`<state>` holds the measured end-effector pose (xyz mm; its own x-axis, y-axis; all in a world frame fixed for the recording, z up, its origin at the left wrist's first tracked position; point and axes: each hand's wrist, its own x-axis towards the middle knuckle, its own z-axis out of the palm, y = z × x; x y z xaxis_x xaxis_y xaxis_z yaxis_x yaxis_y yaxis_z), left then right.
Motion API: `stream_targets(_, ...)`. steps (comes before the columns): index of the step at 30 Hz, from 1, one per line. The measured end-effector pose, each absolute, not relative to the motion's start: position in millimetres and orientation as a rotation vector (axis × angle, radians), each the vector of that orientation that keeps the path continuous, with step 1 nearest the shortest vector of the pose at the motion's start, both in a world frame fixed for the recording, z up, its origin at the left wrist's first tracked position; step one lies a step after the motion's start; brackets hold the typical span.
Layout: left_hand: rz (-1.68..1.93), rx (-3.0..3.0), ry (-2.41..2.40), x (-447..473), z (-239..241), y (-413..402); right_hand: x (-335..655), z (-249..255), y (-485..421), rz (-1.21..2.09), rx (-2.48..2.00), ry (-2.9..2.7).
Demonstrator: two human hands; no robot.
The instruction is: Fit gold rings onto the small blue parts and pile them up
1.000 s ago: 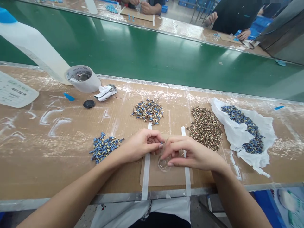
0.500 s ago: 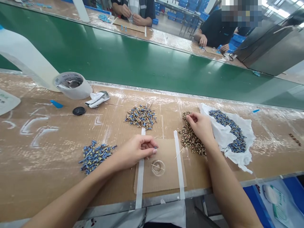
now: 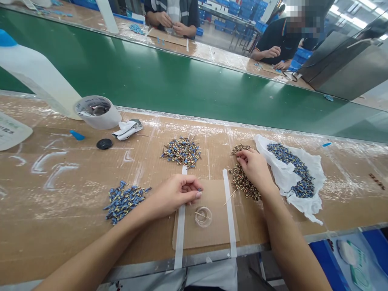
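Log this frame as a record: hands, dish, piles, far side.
left_hand: left hand pinches a small blue piece at its fingertips
right_hand: right hand, fingertips at the brown-and-gold pile; any grip unclear
dish: clear round dish, thin stick in it, on a cardboard pad
other_piles: blue-and-yellow pile left; blue-and-gold pile beyond the pad; dark-blue pile on a white sheet, right
far_side: two co-workers beyond the green surface
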<state>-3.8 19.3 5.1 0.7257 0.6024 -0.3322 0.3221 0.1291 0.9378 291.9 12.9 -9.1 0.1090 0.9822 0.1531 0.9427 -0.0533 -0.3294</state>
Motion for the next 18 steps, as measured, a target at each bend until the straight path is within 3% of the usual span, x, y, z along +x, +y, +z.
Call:
stream_targets(6, 0.251, 1.491, 0.809, -4, 3, 18, 288, -9, 17, 0.063, -1.959, -1.844)
stream_targets(18, 0.262, 1.488, 0.821, -5, 1, 18, 285, 9, 8, 0.713, -1.620, -1.396)
